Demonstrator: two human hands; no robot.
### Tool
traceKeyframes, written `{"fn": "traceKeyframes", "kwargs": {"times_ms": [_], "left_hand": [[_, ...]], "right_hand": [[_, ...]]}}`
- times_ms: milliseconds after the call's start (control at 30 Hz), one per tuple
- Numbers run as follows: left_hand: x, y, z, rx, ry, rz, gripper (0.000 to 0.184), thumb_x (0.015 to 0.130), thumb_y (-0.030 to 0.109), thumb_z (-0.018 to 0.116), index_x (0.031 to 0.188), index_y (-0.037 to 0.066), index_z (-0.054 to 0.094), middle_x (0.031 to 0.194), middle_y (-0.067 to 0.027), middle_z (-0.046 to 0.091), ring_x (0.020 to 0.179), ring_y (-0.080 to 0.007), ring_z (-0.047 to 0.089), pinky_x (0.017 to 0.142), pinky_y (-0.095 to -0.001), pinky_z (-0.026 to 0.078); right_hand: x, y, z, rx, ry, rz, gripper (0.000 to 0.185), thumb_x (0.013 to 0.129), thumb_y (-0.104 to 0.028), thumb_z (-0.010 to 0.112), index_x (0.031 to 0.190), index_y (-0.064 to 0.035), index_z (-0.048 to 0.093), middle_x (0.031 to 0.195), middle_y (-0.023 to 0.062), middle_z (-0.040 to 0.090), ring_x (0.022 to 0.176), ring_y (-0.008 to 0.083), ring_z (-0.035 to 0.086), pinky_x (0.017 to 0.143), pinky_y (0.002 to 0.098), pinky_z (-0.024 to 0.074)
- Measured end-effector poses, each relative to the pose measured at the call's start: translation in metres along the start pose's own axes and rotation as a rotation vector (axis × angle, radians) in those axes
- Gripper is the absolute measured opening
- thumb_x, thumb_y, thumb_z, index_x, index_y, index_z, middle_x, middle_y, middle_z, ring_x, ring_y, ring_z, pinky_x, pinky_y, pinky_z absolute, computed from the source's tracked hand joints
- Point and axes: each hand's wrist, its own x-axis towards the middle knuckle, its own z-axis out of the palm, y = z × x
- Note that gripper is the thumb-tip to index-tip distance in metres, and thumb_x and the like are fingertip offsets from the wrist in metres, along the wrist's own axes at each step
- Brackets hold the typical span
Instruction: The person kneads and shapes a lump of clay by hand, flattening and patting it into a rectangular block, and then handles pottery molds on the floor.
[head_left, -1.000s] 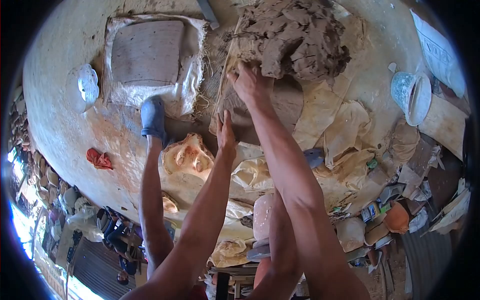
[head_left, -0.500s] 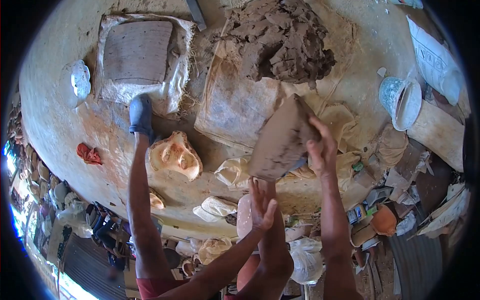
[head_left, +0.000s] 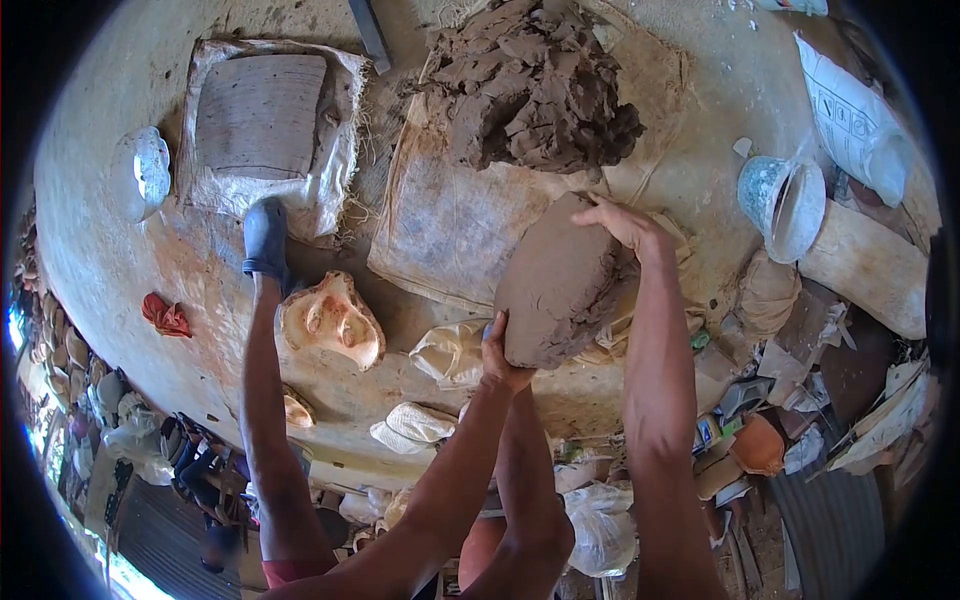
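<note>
A thick slab of brown clay (head_left: 560,275) is held up between both hands, its broad smooth face toward me and its right edge rough and torn. My left hand (head_left: 503,358) grips its lower left corner, thumb on the face and fingers hidden beneath. At the top right, my right hand (head_left: 625,225) clasps the upper edge, fingertips curled over it. Behind the slab lies a stained cloth sack (head_left: 440,225). A big heap of torn clay (head_left: 545,95) sits at the sack's far end.
A flat clay slab (head_left: 260,115) rests on a white sack at left, beside my blue shoe (head_left: 265,235). Nearby are a mask-like mould (head_left: 333,318), a red rag (head_left: 165,315) and a metal bar (head_left: 370,35). Rightward stand a bucket (head_left: 795,210) and a printed bag (head_left: 850,115).
The clay slab has turned so its broad face shows more. My left hand, earlier flat and apart below it, now grips its lower corner. My right hand has moved up to the top edge.
</note>
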Motion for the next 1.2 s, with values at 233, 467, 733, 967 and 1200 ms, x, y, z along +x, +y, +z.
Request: {"fn": "traceKeyframes", "kwargs": {"times_ms": [233, 467, 733, 967, 1200], "left_hand": [[-0.061, 0.018, 0.0, 0.118, 0.072, 0.003, 0.059, 0.098, 0.048, 0.061, 0.144, 0.011, 0.052, 0.139, -0.0101, 0.061, 0.126, -0.0314, 0.059, 0.107, -0.0497, 0.047], [-0.177, 0.109, 0.057, 0.654, 0.474, 0.035, 0.064, 0.096, 0.037, 0.067, 0.149, 0.01, 0.045, 0.136, -0.0128, 0.061, 0.123, -0.0294, 0.061, 0.103, -0.046, 0.052], [-0.053, 0.251, 0.071, 1.056, 0.38, 0.018, 0.065, 0.095, 0.052, 0.064, 0.143, 0.008, 0.055, 0.131, -0.0142, 0.065, 0.118, -0.0269, 0.064, 0.097, -0.0461, 0.054], [-0.045, 0.257, 0.095, 0.888, 0.367, -0.157, 0.072, 0.087, 0.066, 0.067, 0.131, 0.01, 0.064, 0.128, -0.0111, 0.068, 0.116, -0.0263, 0.064, 0.096, -0.0508, 0.054], [-0.042, 0.252, 0.072, 1.153, 0.467, -0.042, 0.061, 0.092, 0.047, 0.072, 0.137, 0.007, 0.06, 0.127, -0.0132, 0.067, 0.111, -0.0263, 0.067, 0.092, -0.0426, 0.057]], "right_hand": [[-0.067, 0.054, 0.02, 0.322, -0.052, 0.141, 0.076, 0.087, -0.043, 0.068, 0.146, 0.0027, 0.053, 0.156, 0.0195, 0.046, 0.146, 0.0291, 0.04, 0.12, 0.0372, 0.0275], [-0.159, 0.1, 0.134, 1.002, 0.068, 0.031, 0.072, 0.092, -0.028, 0.065, 0.154, 0.001, 0.041, 0.154, 0.0134, 0.049, 0.142, 0.0243, 0.044, 0.118, 0.035, 0.0307], [-0.033, 0.103, 0.252, 1.554, -0.058, 0.139, 0.074, 0.095, -0.052, 0.065, 0.15, -0.0051, 0.049, 0.151, 0.011, 0.051, 0.136, 0.0238, 0.05, 0.11, 0.0386, 0.0427], [-0.02, 0.099, 0.207, 1.342, -0.017, 0.472, 0.086, 0.087, -0.064, 0.071, 0.145, -0.0023, 0.054, 0.138, 0.0157, 0.062, 0.121, 0.0249, 0.06, 0.103, 0.0387, 0.0483], [0.009, 0.122, 0.244, 1.357, -0.251, 0.189, 0.076, 0.088, -0.048, 0.074, 0.145, -0.0031, 0.053, 0.134, 0.0115, 0.063, 0.121, 0.0217, 0.06, 0.1, 0.0372, 0.0492]]}}
